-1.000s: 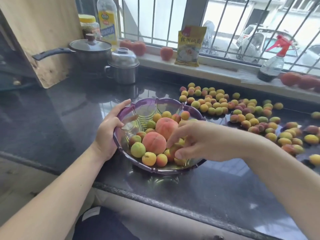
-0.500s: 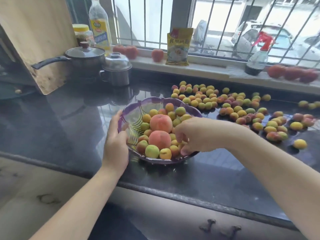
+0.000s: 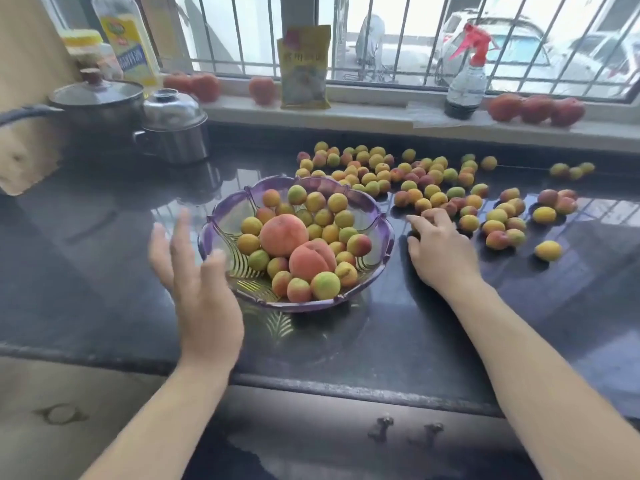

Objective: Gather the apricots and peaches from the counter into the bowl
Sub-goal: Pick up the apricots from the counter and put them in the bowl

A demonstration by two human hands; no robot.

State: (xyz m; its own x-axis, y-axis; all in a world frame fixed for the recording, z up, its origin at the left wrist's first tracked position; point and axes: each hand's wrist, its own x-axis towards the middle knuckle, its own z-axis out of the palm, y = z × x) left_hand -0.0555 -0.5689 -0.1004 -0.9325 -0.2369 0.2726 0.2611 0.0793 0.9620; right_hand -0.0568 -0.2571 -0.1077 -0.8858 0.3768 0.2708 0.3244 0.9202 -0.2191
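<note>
A purple glass bowl (image 3: 377,216) sits on the dark counter, holding two peaches (image 3: 283,234) and several apricots. Many more apricots (image 3: 436,188) lie scattered on the counter behind and to the right of the bowl. My left hand (image 3: 197,282) hovers just left of the bowl with fingers spread, blurred, touching nothing I can make out. My right hand (image 3: 440,247) lies right of the bowl, its fingertips reaching the nearest loose apricots; whether it holds one is hidden under the fingers.
Two lidded metal pots (image 3: 173,126) stand at the back left, beside a wooden board (image 3: 20,109). On the windowsill (image 3: 381,116) are red fruits, a yellow packet (image 3: 304,67), an oil bottle and a spray bottle (image 3: 465,84). The counter's front edge (image 3: 346,386) runs below the bowl.
My left hand let go of the bowl's rim and drew back, opening. My right hand left the bowl and moved right to the loose apricots on the counter.
</note>
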